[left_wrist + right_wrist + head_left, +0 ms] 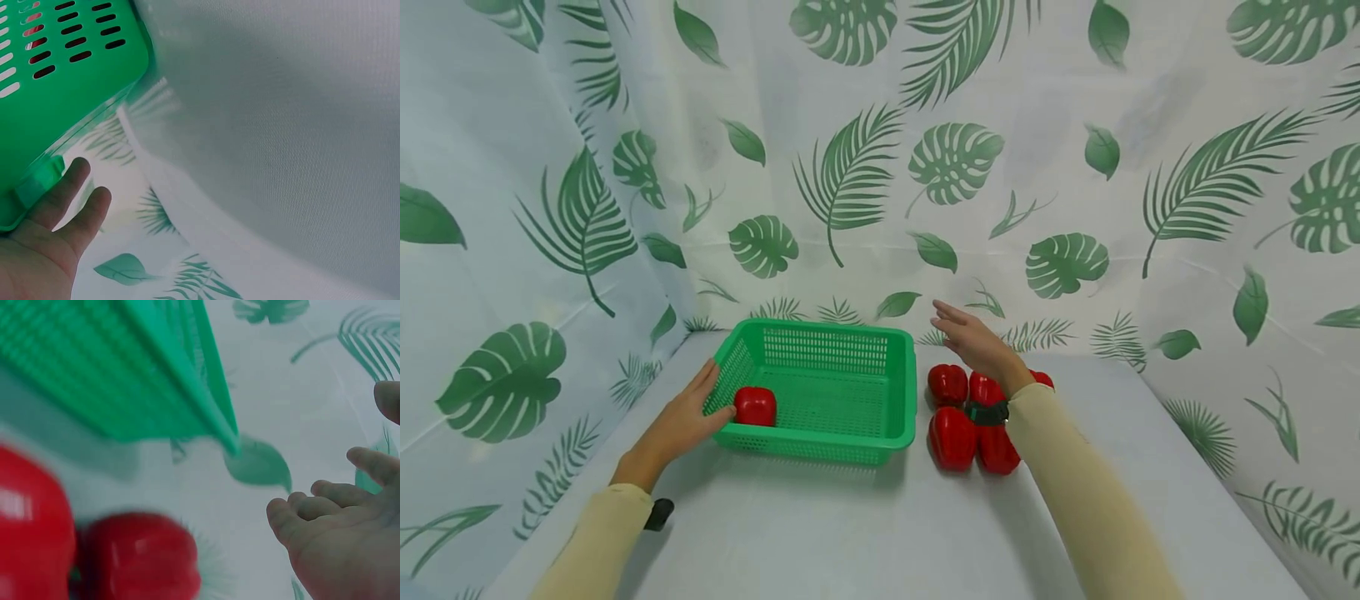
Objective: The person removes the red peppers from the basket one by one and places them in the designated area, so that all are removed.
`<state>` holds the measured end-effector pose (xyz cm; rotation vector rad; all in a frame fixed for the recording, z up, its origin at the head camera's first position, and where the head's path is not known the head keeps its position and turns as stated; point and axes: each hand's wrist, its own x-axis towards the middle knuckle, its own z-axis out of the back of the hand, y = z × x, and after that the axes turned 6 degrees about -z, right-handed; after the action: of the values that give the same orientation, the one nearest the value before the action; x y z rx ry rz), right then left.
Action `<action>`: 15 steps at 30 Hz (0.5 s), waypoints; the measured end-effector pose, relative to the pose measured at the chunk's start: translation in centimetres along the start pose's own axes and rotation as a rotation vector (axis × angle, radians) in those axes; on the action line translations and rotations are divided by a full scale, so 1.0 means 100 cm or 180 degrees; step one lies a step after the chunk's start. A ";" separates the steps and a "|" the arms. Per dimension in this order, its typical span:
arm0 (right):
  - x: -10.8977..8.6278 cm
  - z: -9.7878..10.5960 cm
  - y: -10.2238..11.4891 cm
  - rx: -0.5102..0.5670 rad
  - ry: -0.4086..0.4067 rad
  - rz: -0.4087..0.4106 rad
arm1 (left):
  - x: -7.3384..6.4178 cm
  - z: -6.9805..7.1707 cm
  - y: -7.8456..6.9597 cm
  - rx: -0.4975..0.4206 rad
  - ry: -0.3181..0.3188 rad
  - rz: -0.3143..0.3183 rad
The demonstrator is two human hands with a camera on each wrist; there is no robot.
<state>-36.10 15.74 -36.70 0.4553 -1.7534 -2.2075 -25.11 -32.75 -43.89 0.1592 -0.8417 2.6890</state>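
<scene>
A green plastic basket [835, 446] with slotted walls stands on the table, a red bell pepper [756, 407] inside at its left end. At that end is my left hand [683, 418], its thumb over the front left corner and its fingers extended along the outer side. The left wrist view shows two straight fingers [81, 215] beside the basket's lip. My right hand [977, 340] is raised beyond several red bell peppers [953, 439] right of the basket, fingers extended and holding nothing. My right forearm partly hides that group.
The white table [820, 542] runs up to a curtain [865, 275] printed with green leaves at the back and on both sides. A black wrist device [658, 514] shows beside the left sleeve.
</scene>
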 end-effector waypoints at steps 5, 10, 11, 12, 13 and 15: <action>0.012 -0.024 0.009 0.0029 0.0080 0.0076 | 0.001 -0.001 -0.001 -0.0011 -0.0012 -0.0029; 0.020 -0.044 0.012 0.0118 0.0188 0.0028 | -0.002 -0.003 0.000 -0.0040 -0.0008 -0.0011; 0.022 -0.047 0.012 0.0153 0.0227 0.0030 | -0.003 -0.003 0.000 -0.0042 -0.0012 -0.0010; 0.023 -0.051 0.013 0.0203 0.0244 0.0017 | -0.003 -0.003 -0.001 -0.0035 -0.0018 -0.0010; 0.025 -0.055 0.013 0.0253 0.0251 0.0005 | -0.003 -0.003 -0.001 -0.0028 -0.0025 -0.0011; 0.028 -0.062 0.015 0.0325 0.0284 0.0011 | -0.003 -0.002 -0.002 -0.0006 -0.0027 -0.0009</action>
<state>-36.02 8.74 -36.74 0.5642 -1.8239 -2.0690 -24.74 -32.53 -44.00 0.1712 -0.8459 2.6865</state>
